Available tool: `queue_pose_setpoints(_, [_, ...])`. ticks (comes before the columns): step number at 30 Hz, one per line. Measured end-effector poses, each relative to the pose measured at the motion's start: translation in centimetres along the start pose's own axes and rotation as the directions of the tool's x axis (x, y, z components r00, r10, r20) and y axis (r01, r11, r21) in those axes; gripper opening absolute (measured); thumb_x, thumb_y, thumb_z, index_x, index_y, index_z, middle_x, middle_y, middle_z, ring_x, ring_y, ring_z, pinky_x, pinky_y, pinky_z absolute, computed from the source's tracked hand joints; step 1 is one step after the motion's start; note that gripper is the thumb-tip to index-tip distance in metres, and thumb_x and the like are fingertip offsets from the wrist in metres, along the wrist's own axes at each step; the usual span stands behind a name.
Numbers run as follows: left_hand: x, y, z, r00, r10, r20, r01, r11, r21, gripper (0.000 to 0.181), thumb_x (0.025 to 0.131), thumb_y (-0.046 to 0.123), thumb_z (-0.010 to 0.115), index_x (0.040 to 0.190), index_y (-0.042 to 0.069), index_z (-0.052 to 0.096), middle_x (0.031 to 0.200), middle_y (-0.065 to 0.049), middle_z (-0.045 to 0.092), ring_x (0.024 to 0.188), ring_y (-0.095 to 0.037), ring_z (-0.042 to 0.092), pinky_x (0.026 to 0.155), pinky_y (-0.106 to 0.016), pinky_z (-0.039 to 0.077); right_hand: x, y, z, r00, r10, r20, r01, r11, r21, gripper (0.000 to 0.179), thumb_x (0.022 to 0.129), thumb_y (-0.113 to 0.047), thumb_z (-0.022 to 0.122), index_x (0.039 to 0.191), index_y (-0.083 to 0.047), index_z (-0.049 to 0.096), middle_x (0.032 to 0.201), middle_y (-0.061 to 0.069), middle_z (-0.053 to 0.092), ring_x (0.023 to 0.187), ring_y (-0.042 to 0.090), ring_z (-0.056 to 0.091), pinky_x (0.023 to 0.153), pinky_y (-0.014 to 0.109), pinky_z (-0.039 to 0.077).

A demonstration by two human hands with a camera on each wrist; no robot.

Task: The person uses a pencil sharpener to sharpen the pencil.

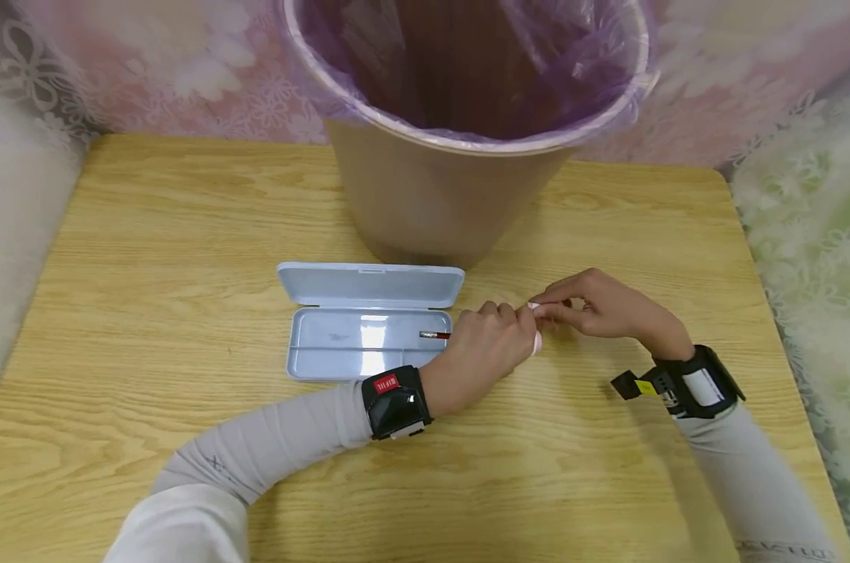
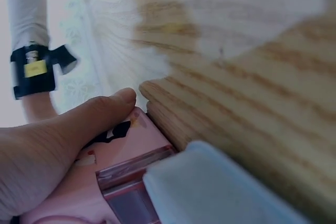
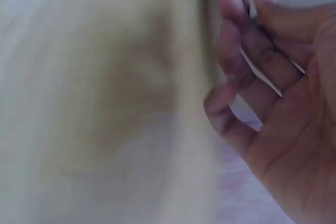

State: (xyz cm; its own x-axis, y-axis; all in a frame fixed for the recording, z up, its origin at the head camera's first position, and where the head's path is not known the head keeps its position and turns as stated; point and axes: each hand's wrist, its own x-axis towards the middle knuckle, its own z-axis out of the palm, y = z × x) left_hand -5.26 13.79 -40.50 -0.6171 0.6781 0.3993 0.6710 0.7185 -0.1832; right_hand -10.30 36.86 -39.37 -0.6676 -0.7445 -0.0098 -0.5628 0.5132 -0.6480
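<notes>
My left hand [image 1: 484, 340] grips a pink pencil sharpener [image 2: 126, 153] with a dark printed picture and a clear window. In the head view that hand hides most of it. Thumb and fingertips of my right hand [image 1: 600, 305] pinch a small whitish-pink piece [image 1: 533, 306], like a crank knob, at the sharpener's right end. From behind the left hand a dark red pencil [image 1: 440, 335] with a silver end pokes out over a light blue pencil case [image 1: 326, 332]; its other end is hidden. The case lies with its lid [image 1: 368, 285] raised, left of the left hand.
Behind the case stands a tall beige bin [image 1: 446, 195] lined with a purple bag [image 1: 593, 102]. Everything is on a wood-grain table [image 1: 150, 313], with patterned pink cloth [image 1: 206, 78] beyond its far edge.
</notes>
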Motion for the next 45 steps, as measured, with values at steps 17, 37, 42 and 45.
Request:
queue_pose_setpoints(17, [1.0,0.3,-0.2,0.981,-0.031,0.191,0.041,0.998,-0.047,0.029,0.103,0.040,0.056,0.083,0.019,0.054,0.068,0.005,0.056,0.058,-0.008,0.054,0.048,-0.021,0.044,-2.0,-1.6,4.5,0.991,0.125,0.040,-0.124,0.992,-0.040,0.025,0.096,-0.006,0.067,0.075,-0.019,0.066,0.061,-0.022,0.037,0.053,-0.010,0.030,0.050,0.016,0.033])
queue_pose_setpoints(37, [1.0,0.6,-0.5,0.991,-0.030,0.131,0.025,0.999,0.040,0.023,0.105,0.023,0.054,0.082,0.019,0.056,0.065,0.008,0.055,0.055,-0.004,0.049,0.045,-0.019,0.041,-3.4,-6.6,-1.0,0.997,-0.072,-0.039,0.069,0.994,-0.090,0.025,0.092,-0.001,0.071,0.112,-0.013,0.077,0.062,-0.020,0.042,0.056,-0.013,0.028,0.054,0.007,0.032])
queue_pose_setpoints(42, [0.9,0.5,-0.6,0.991,-0.047,0.125,0.042,0.998,0.042,0.033,0.108,0.035,0.047,0.080,0.021,0.055,0.063,0.009,0.054,0.053,-0.005,0.049,0.044,-0.019,0.041,-2.4,-5.6,-1.9,0.997,-0.060,-0.054,0.057,0.997,-0.051,0.027,0.094,0.000,0.068,0.115,-0.012,0.077,0.066,-0.019,0.049,0.055,-0.012,0.025,0.051,0.009,0.030])
queue_pose_setpoints(45, [0.8,0.4,-0.4,0.995,-0.073,0.061,0.070,0.996,0.053,0.040,0.109,0.041,0.041,0.078,0.022,0.055,0.061,0.009,0.052,0.051,-0.005,0.048,0.043,-0.019,0.039,-1.6,-4.4,-2.3,0.996,-0.063,-0.063,0.061,0.998,-0.027,0.026,0.093,0.002,0.068,0.115,-0.010,0.077,0.074,-0.018,0.061,0.055,-0.013,0.021,0.049,0.010,0.028])
